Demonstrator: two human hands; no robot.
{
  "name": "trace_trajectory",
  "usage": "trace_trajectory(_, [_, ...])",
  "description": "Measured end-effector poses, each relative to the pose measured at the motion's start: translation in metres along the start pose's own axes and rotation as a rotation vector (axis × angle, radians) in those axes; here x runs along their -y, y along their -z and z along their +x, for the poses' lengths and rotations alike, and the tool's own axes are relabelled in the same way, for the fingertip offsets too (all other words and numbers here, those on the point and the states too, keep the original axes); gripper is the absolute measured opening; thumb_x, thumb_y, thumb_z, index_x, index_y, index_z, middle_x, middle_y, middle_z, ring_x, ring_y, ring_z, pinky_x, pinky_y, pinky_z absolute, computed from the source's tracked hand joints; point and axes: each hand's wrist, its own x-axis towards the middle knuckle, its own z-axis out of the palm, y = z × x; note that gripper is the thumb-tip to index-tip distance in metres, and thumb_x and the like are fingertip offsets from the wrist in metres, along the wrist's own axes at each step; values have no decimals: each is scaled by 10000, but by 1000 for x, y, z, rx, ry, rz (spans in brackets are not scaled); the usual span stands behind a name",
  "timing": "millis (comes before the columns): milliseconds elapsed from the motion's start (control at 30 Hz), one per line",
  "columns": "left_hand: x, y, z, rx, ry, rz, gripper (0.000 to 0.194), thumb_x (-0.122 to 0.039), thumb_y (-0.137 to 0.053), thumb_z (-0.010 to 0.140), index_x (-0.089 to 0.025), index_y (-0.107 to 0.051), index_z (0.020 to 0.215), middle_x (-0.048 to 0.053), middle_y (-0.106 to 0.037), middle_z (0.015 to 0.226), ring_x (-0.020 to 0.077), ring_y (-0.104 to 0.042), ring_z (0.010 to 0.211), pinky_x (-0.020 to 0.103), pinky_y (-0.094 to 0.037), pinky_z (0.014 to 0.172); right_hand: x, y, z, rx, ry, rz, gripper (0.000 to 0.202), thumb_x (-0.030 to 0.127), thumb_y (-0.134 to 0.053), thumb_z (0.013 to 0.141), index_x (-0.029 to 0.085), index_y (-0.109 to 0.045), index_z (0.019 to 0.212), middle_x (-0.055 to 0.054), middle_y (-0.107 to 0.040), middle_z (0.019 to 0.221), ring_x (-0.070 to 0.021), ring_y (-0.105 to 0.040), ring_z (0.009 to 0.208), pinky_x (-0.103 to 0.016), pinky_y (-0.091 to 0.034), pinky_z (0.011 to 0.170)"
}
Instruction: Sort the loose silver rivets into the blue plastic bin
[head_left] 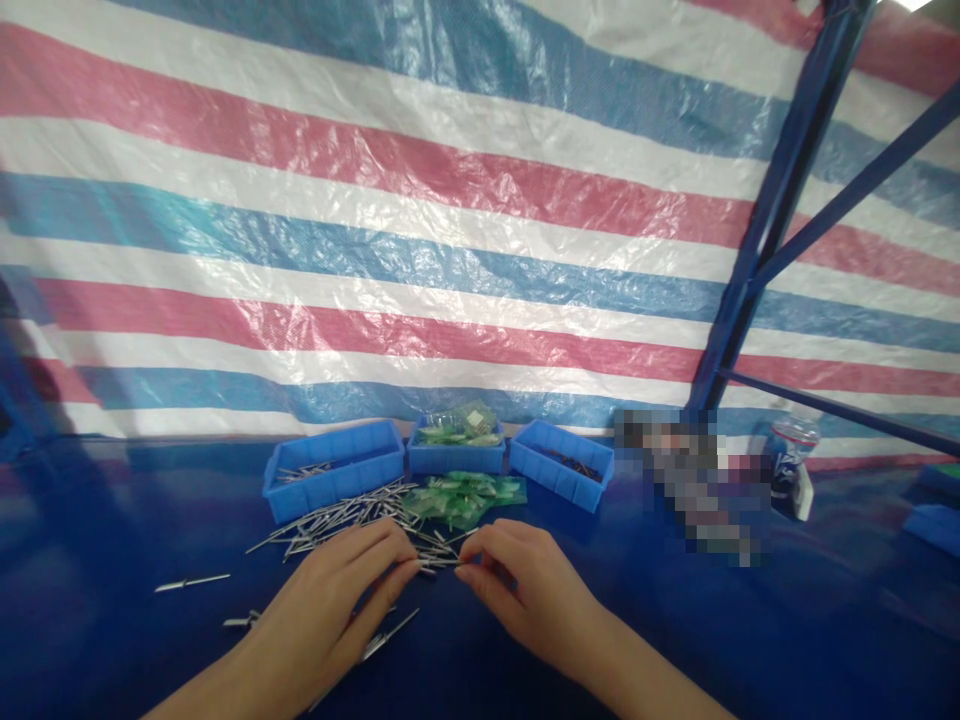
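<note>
Thin silver blind rivets lie in a loose pile on the blue table, in front of the bins. My left hand is at the near edge of this pile, thumb and forefinger pinched together. Facing it, my right hand pinches too, with the fingertips a short gap away. A silver blind rivet spans the gap between both pinches; its ends are hidden by the fingers. Beyond the hands lie small green plastic packets. A few rivets lie partly under my left hand, and a single rivet sits farther left.
Three blue bins stand behind the pile: a left bin with rivets, a middle bin with green packets, and a right bin with small dark parts. A bottle stands at right, near a blue metal frame. Striped sheeting hangs behind.
</note>
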Motion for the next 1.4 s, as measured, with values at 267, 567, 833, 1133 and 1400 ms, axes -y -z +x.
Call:
trace_trajectory(267, [2,-3,-1,71,71,-130,281,-327,-387,1007,-238,-587,832,-29,-632,792,120,-620,727,193,-466,686,-2,-1,0,-34,86,-51,99,175,-551,907,165,-638,861,-24,-656,772,-142,-591,717,-226,-379,654])
trace_trajectory(567, [2,2,1,136,144,-229,232,-299,-416,983,-236,-557,810,-40,-582,771,118,-581,705,202,-442,664,2,5,0,-63,146,-48,116,186,-550,916,167,-625,830,-7,-628,731,-115,-555,673,-204,-352,620])
trace_trajectory(833, [2,2,2,138,119,-255,195,-274,-423,981,-245,-584,876,-36,-604,824,119,-600,765,195,-443,710,2,4,0,-35,96,-18,145,196,-529,923,165,-608,806,-8,-612,723,-112,-539,665,-199,-342,621])
trace_trajectory(1133, [3,3,1,144,86,-223,232,-279,-409,987,-240,-602,864,-17,-633,855,132,-622,796,196,-463,728,2,5,0,4,29,-19,175,219,-496,943,159,-613,827,-21,-613,736,-123,-550,686,-203,-353,638])
trace_trajectory(1400, [3,4,2,122,69,-206,242,-283,-406,992,-239,-600,856,-15,-623,837,130,-623,802,184,-464,733,1,4,1,53,4,-21,175,229,-503,939,171,-618,821,-19,-619,739,-130,-556,686,-206,-360,639])
